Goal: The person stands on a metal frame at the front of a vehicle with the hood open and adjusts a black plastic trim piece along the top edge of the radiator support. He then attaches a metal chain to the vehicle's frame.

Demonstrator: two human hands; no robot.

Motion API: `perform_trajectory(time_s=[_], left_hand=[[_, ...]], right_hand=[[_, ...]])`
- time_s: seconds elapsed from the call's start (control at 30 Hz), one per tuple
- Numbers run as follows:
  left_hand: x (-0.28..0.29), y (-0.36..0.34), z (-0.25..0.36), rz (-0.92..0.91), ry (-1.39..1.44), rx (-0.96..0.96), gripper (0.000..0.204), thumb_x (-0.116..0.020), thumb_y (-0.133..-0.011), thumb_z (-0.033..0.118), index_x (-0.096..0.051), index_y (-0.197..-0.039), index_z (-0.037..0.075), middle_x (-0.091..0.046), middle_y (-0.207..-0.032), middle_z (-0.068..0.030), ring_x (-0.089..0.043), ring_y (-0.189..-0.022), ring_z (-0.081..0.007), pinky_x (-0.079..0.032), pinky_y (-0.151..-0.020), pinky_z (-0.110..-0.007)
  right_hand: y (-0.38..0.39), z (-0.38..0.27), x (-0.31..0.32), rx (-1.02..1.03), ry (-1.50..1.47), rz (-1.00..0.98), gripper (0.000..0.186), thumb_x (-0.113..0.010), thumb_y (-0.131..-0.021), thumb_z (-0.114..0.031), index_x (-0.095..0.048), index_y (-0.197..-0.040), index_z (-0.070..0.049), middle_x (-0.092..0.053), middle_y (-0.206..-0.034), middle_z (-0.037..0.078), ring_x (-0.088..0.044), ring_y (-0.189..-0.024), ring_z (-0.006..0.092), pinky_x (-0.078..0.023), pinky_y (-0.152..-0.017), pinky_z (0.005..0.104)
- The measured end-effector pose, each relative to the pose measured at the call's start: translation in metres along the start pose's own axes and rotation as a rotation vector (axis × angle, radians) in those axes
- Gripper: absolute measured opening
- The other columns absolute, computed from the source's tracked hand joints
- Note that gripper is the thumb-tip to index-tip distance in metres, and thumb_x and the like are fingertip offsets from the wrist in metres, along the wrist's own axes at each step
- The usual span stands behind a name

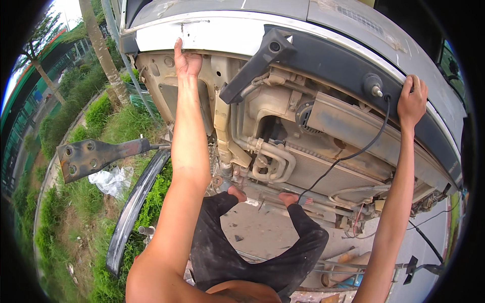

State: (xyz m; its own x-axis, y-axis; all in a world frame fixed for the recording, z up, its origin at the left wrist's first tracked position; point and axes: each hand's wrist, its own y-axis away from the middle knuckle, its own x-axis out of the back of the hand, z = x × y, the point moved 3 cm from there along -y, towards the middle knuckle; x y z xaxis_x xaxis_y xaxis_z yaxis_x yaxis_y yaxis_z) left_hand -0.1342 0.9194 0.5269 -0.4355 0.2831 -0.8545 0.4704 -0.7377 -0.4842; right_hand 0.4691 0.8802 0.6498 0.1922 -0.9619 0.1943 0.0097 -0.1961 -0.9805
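A long vehicle body panel spans the upper view, with a white section [222, 34] at left and a black section [328, 58] at right. My left hand [189, 61] holds the white section's lower edge, thumb on its face and fingers hidden behind. My right hand [413, 101] is wrapped over the black section's upper edge, near its right end. Between my hands, an angled black plastic piece [260, 65] hangs across the panel. Closer to my right hand, a round grey fitting [373, 85] sticks out of the panel, and a black cable [361, 151] runs down from beside it.
Below the panel show dusty pipes [275, 161] and a finned radiator-like unit [323, 169]. At left are a metal bracket with holes [101, 155], a white plastic bag [112, 181], a long dark curved strip [136, 209] and grass. A rusty cylinder [348, 267] lies lower right.
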Motion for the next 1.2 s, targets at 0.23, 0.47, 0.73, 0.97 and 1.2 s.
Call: perform_trajectory(time_s=[0.23,0.47,0.73,0.97,1.2], left_hand=[[-0.009,0.017,0.003,0.252,0.206,-0.056,0.055,-0.060,-0.091,0.025,-0.041,-0.140,0.006,-0.046,-0.141,-0.0139,-0.048,-0.127,-0.0297,-0.035,-0.112,-0.045],[-0.071,0.121,-0.032,0.284,-0.948,-0.125,0.036,-0.054,-0.095,0.028,-0.056,-0.117,0.000,-0.060,-0.111,-0.0153,-0.063,-0.095,-0.0244,-0.053,-0.082,-0.037],[-0.146,0.162,-0.086,0.047,-1.777,-0.647,0.054,-0.033,-0.102,0.039,-0.065,-0.076,0.003,-0.062,-0.064,-0.0216,-0.061,-0.066,-0.0450,-0.046,-0.063,-0.053],[-0.150,0.166,-0.081,-0.010,-1.786,-0.575,0.053,-0.033,-0.103,0.036,-0.063,-0.076,0.003,-0.064,-0.069,-0.0197,-0.062,-0.066,-0.0420,-0.047,-0.061,-0.051],[-0.148,0.166,-0.081,0.004,-1.738,-0.655,0.049,-0.037,-0.102,0.034,-0.061,-0.072,0.003,-0.064,-0.067,-0.0176,-0.062,-0.063,-0.0398,-0.047,-0.058,-0.049]], right_hand=[[0.001,-0.008,0.000,0.003,-0.021,0.047,0.025,-0.049,-0.096,-0.027,-0.067,-0.101,-0.011,-0.062,-0.098,0.005,-0.059,-0.099,0.0262,-0.049,-0.082,0.0399],[-0.001,-0.001,0.006,0.023,0.001,0.074,0.024,-0.048,-0.096,-0.026,-0.066,-0.100,-0.011,-0.062,-0.097,0.006,-0.059,-0.097,0.0268,-0.049,-0.081,0.0403],[0.000,-0.004,0.002,0.022,-0.008,0.009,0.028,-0.046,-0.099,-0.028,-0.064,-0.106,-0.007,-0.060,-0.104,0.009,-0.057,-0.102,0.0303,-0.047,-0.084,0.0408],[-0.004,-0.003,0.008,0.029,-0.074,-0.057,0.025,-0.050,-0.098,-0.024,-0.063,-0.102,-0.004,-0.059,-0.101,0.011,-0.055,-0.102,0.0304,-0.045,-0.087,0.0405],[-0.005,0.000,0.006,0.050,-0.119,-0.093,0.025,-0.050,-0.098,-0.023,-0.062,-0.102,-0.001,-0.059,-0.101,0.013,-0.054,-0.103,0.0313,-0.043,-0.088,0.0407]])
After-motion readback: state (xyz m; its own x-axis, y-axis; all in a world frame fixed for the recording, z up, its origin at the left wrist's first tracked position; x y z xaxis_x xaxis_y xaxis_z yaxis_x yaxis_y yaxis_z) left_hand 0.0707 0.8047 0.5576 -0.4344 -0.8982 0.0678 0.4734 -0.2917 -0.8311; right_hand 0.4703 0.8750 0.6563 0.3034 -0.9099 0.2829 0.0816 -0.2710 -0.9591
